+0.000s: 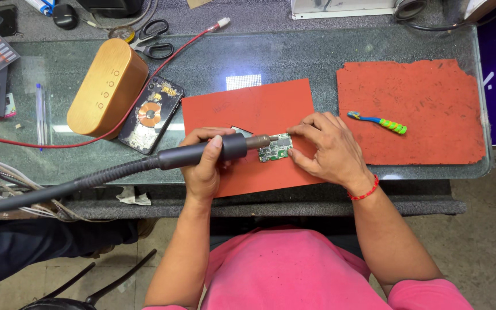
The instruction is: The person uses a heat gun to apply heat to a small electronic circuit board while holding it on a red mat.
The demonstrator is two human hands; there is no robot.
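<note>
Between both hands' fingers (302,129), circuit board (275,147) touches hot-air nozzle (258,141)

Left hand (205,163) curled in a fist grip, right hand (325,146) palm down, fingertips pinching, forearms bare

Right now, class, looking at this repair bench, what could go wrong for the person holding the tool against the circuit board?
1. The right hand pins the green circuit board close to the tip of the hot-air tool, so fingers might get burned.
2. The left hand carries the tool's long stiff hose, which may tug and shift the nozzle.
</note>
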